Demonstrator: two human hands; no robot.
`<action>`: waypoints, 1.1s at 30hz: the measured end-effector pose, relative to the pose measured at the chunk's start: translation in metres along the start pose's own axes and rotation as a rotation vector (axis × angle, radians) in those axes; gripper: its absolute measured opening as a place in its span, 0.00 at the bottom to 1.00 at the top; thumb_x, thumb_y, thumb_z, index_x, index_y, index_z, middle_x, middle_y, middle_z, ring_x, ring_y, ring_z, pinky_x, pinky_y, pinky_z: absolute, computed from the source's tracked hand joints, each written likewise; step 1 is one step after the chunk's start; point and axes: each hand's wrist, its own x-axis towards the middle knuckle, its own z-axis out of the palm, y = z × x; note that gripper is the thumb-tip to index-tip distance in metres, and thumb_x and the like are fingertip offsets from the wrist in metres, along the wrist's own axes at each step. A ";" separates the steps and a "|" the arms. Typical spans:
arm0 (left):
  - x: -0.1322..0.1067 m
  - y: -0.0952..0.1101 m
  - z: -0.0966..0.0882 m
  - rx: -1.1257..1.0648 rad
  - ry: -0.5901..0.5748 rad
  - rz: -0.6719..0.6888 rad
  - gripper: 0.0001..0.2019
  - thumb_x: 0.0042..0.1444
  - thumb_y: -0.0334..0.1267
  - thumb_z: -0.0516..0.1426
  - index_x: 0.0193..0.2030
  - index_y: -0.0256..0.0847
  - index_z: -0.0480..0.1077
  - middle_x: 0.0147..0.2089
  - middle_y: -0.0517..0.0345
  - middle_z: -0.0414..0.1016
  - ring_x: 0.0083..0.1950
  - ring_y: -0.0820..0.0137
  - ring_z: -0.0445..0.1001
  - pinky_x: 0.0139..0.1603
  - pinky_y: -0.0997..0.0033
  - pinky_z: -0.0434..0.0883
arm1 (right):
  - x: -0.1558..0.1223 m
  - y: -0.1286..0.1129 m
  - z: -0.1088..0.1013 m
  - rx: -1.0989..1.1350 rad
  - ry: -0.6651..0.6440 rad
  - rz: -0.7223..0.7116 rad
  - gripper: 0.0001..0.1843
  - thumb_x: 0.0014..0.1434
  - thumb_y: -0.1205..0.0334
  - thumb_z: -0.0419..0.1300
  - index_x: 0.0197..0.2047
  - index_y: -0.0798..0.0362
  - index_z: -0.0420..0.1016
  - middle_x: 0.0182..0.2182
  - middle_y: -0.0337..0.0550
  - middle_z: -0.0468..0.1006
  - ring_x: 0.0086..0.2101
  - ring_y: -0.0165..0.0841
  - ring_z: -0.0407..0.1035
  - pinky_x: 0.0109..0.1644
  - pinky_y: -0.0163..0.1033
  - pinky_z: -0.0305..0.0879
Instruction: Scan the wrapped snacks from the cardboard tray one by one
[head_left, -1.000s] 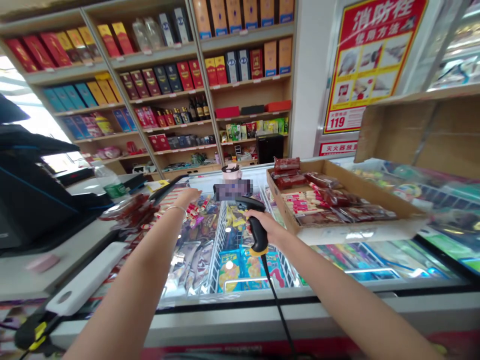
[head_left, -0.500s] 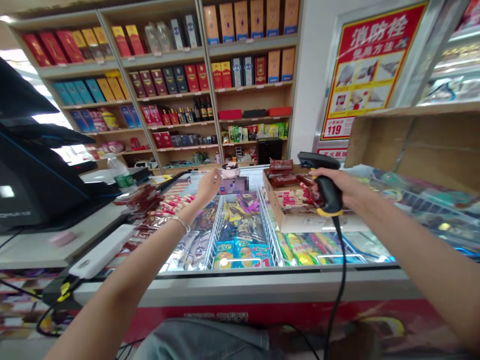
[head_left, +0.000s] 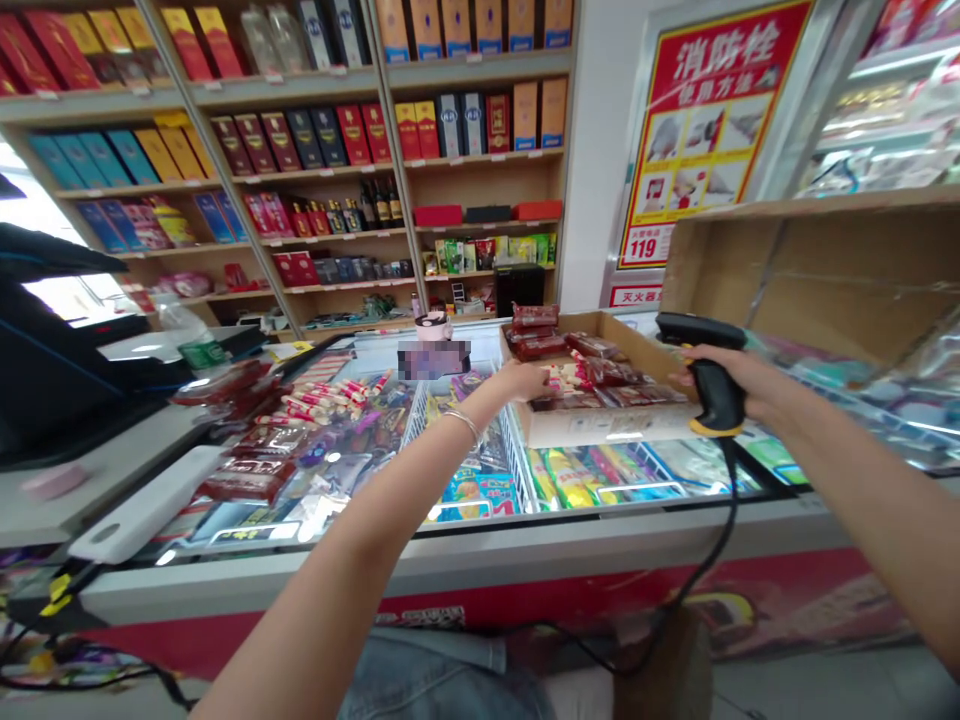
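**Reaching for sausage packets [head_left: 592, 378] in a cardboard tray [head_left: 600, 428], barcode scanner [head_left: 697, 328] raised**

Stretching the left hand [head_left: 517, 380] out over the near-left part of the tray, open and flat, with the fingers lying close together. Ending right at the packets, the fingertips [head_left: 547, 376] seeming to brush them, though actual contact is impossible to confirm from this view. Gripping the scanner tightly in the right hand [head_left: 724, 385], with the fingers wrapped around its black handle and its head pointing left, just beyond the tray's right end. Trailing from its base, a black cable [head_left: 726, 530] dropping toward the near side. Resting across the top of a chest freezer [head_left: 480, 565], the tray sitting right of centre, its packets bunched mostly toward the far side. Lying loose on the freezer top to the left, more wrapped sausages [head_left: 251, 480].

Judging by the open hand and ready scanner, working through the tray's packets, at the picking-up stage, with nothing lifted. Next move calling for the left fingers closing around one packet and drawing it clear of its neighbours, with the scanner's head kept unobstructed.
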 end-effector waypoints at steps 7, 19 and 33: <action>-0.001 0.003 0.003 -0.075 0.016 -0.025 0.19 0.62 0.46 0.45 0.40 0.38 0.73 0.47 0.48 0.76 0.48 0.65 0.73 0.52 0.66 0.62 | 0.006 -0.002 -0.005 0.105 0.038 0.084 0.03 0.55 0.67 0.60 0.31 0.58 0.70 0.25 0.47 0.74 0.24 0.27 0.71 0.27 0.28 0.62; -0.130 -0.126 0.050 -0.593 1.013 -0.501 0.12 0.54 0.47 0.55 0.33 0.40 0.68 0.27 0.61 0.69 0.29 0.74 0.67 0.34 0.75 0.61 | -0.045 -0.044 0.074 0.226 -0.164 0.047 0.07 0.54 0.66 0.57 0.26 0.58 0.67 0.18 0.40 0.67 0.17 0.23 0.62 0.21 0.28 0.55; -0.162 -0.155 0.084 -0.778 1.181 -0.776 0.15 0.57 0.52 0.50 0.29 0.43 0.58 0.15 0.68 0.63 0.18 0.73 0.65 0.26 0.73 0.60 | -0.097 0.050 0.300 0.302 -0.686 0.184 0.07 0.46 0.68 0.61 0.32 0.59 0.72 0.22 0.40 0.74 0.18 0.24 0.65 0.19 0.27 0.60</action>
